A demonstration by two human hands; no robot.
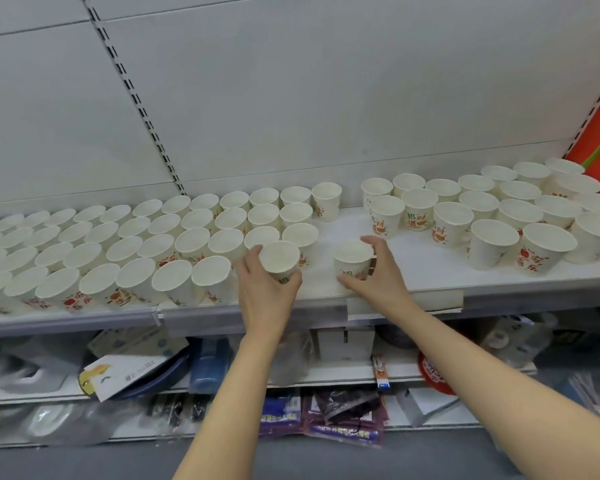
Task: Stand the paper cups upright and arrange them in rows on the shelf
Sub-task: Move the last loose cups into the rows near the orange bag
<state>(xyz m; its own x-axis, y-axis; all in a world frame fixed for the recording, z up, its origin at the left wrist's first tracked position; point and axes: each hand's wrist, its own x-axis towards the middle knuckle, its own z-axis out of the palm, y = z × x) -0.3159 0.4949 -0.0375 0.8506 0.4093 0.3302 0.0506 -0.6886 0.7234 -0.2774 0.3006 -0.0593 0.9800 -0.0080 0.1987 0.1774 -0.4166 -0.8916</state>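
Two paper cups are being gripped at frame centre.
One cup point(280, 257) is being clasped by the left hand point(267, 289) beside the left rows point(118, 244); another cup point(353, 258), upright on the shelf point(430, 271), is being enclosed by the right hand point(378, 275).

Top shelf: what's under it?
Under the shelf: a lower shelf with a white box, a blue pack, bagged goods. Its back is shadowed; arms cover part.
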